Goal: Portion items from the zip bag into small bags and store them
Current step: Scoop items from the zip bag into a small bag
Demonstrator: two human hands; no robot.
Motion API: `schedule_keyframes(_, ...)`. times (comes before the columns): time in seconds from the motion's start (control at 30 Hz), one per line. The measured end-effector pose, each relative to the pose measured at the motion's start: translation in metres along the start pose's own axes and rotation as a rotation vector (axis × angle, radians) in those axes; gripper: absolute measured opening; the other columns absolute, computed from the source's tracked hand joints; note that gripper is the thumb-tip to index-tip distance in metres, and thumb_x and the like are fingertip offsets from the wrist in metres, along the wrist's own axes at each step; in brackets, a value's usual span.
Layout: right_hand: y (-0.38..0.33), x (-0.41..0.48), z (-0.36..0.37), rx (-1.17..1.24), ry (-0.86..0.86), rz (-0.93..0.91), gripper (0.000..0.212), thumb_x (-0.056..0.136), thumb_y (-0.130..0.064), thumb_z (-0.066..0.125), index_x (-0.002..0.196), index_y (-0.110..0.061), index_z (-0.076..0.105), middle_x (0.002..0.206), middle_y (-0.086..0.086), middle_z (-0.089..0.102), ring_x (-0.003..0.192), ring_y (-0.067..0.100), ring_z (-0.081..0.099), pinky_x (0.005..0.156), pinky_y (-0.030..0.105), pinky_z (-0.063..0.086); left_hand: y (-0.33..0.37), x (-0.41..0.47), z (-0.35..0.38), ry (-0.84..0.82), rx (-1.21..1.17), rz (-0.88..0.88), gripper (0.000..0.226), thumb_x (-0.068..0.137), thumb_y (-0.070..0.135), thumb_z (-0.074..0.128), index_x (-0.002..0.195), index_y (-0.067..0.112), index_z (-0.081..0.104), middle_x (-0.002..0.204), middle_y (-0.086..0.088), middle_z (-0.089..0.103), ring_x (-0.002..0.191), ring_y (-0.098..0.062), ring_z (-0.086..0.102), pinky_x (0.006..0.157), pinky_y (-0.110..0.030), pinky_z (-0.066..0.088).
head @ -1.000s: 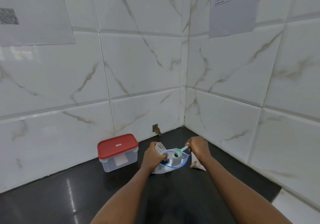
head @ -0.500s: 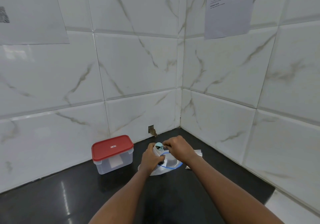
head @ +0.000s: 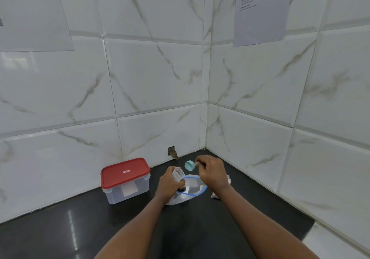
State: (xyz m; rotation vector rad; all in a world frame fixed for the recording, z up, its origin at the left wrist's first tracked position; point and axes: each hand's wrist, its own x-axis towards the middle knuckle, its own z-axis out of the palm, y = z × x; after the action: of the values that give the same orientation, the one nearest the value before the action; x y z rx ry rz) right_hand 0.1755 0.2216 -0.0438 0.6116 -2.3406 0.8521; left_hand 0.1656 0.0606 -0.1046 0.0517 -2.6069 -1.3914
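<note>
A clear zip bag (head: 192, 188) with a blue rim lies open on the black counter (head: 120, 228), near the corner. My left hand (head: 169, 184) grips a small clear bag (head: 177, 173) upright at the zip bag's left edge. My right hand (head: 210, 171) pinches the handle of a small teal scoop (head: 189, 165), held just above and to the right of the small bag's mouth. What the scoop holds cannot be seen. Some dark items show inside the zip bag by my left fingers.
A clear plastic box with a red lid (head: 125, 180) stands shut to the left of the bags. More small bags (head: 217, 195) lie flat to the right, partly behind my right forearm. Tiled walls close the corner behind; the counter ends at the right.
My right hand carried the teal scoop from over the zip bag's opening leftward and up to the small bag's mouth. The left hand stayed on the small bag.
</note>
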Motion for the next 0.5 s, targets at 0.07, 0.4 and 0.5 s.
schedule_keyframes(0.07,0.005,-0.002,-0.003,0.038,-0.006,0.060,0.027,0.075,-0.012,0.045,0.073,-0.002,0.069,0.072,0.009,0.069,0.064,0.024,0.062,0.061,0.033,0.048,0.000,0.002,-0.003,0.006,0.010,0.019,0.042,0.078,0.013,0.068,0.115,0.017,0.049,0.111,-0.002,0.060,0.097,-0.014,0.055,0.080,-0.020,0.041)
schedule_keyframes(0.4,0.002,-0.019,0.042,-0.367,-0.764,-0.010,0.031,0.092,0.000,0.042,0.118,-0.005,0.059,0.117,0.020,0.060,0.107,0.032,0.060,0.088,0.040,0.048,-0.009,-0.007,-0.009,0.029,-0.001,0.118,0.035,0.074,0.021,0.072,0.105,0.026,0.056,0.100,0.007,0.064,0.094,-0.007,0.061,0.070,-0.007,0.043)
schedule_keyframes(0.5,-0.009,-0.019,0.051,-0.366,-0.809,0.102,0.036,0.096,-0.002,0.040,0.131,-0.005,0.050,0.130,0.019,0.052,0.118,0.032,0.055,0.096,0.039,0.045,-0.015,-0.008,-0.010,0.056,0.030,0.128,0.035,0.073,0.018,0.072,0.104,0.025,0.057,0.097,0.009,0.065,0.090,-0.004,0.061,0.069,-0.002,0.043)
